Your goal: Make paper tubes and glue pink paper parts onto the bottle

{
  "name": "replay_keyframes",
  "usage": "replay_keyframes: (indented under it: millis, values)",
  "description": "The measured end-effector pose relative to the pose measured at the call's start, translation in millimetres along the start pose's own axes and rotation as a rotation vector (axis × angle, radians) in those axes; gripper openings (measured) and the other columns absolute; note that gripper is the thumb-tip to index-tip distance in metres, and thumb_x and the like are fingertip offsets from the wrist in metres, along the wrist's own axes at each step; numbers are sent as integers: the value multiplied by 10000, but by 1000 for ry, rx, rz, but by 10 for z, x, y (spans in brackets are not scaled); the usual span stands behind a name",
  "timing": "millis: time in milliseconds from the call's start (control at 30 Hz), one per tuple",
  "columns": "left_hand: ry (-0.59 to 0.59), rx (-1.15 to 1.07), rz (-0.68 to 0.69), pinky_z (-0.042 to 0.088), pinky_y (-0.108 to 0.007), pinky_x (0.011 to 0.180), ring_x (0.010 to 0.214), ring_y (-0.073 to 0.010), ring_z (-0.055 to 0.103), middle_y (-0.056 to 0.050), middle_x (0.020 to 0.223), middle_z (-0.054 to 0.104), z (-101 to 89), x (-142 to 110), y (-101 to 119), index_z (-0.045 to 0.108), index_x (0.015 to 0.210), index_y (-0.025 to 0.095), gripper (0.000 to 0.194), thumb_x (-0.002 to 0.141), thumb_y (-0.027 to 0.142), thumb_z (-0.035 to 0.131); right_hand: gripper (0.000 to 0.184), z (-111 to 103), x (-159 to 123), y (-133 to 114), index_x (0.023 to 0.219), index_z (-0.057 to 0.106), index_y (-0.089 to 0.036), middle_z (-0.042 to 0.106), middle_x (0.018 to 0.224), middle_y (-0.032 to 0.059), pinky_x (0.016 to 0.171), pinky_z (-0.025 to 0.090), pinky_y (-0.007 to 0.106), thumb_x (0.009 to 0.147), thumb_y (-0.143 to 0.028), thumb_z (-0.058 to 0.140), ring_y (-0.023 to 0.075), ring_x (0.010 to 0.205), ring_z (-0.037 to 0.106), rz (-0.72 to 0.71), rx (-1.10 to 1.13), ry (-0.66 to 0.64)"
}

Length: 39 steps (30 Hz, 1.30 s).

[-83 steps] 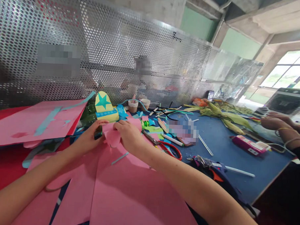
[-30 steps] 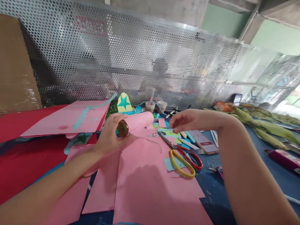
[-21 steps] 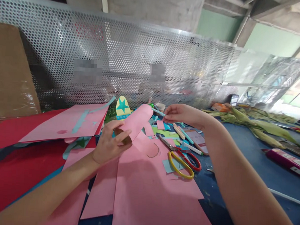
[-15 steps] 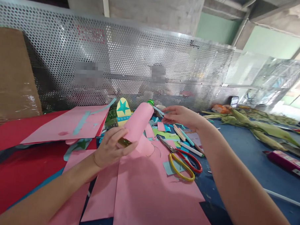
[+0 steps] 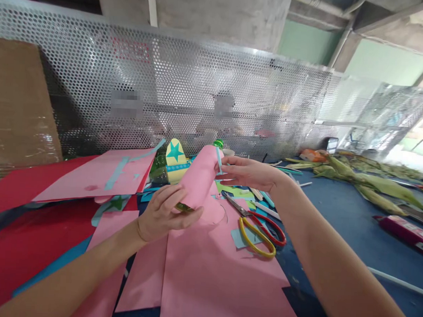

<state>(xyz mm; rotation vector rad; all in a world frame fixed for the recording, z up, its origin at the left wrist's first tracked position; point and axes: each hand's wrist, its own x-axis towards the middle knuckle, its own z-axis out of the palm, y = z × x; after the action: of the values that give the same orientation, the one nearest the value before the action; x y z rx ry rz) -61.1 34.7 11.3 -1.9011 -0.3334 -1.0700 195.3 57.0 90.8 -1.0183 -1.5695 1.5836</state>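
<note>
Two hands on pink-wrapped bottle (image 5: 201, 176). Left hand (image 5: 165, 215): fingers curled round its lower end, spread only to bottle's width. Bottle tilted, green cap (image 5: 218, 143) up beyond left fingertips. Right hand (image 5: 254, 173): thumb and fingertips nearly closed, pinching pale blue strip (image 5: 219, 159) (thin thing) against bottle's upper side; other fingers loosely extended. Scissors (image 5: 252, 222) below right fingers, on pink sheets (image 5: 213, 280). Yellow cut-out (image 5: 175, 151) with star beyond left fingers.
</note>
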Motion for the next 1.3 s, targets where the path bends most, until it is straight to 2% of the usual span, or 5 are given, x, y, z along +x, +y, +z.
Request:
replay_keyframes:
  millis: [233,433,1000,1167,1300]
  values:
    - [-28,-88,2,556,-327,826,1022,-200,545,-44,1096,459,-20,7,67,537,1079,348,533,697,38,744,231,169,160,116,834,616,-226,626,822,-34,811,539,277,709,-281,803,103,741,625,-24,200,2]
    - [-153,-424,78,506,-449,946,1126,-267,537,-96,1243,498,-47,27,-80,520,1204,298,513,759,524,638,235,162,174,121,816,634,-221,620,799,-43,700,505,226,700,-323,812,80,670,573,-28,251,2]
    - [-313,-165,159,474,-444,1032,1366,-257,401,-62,1353,515,-34,-58,-338,543,1102,298,328,862,82,603,120,325,118,86,808,649,-184,610,809,-21,745,452,253,764,-267,725,105,745,553,-24,-191,-170]
    - [-511,-279,26,495,-484,961,1177,-311,558,-119,1184,588,57,-141,-437,565,1138,259,332,864,435,626,176,217,53,-10,853,650,-193,611,824,-8,802,440,295,776,-343,702,133,792,547,-192,-357,50]
    - [-943,-307,-209,539,-411,786,968,-301,638,-149,1104,589,62,20,-371,458,1360,160,691,797,517,640,177,182,-47,-126,860,660,-192,636,835,3,801,451,304,795,-356,644,148,810,585,-279,-470,111]
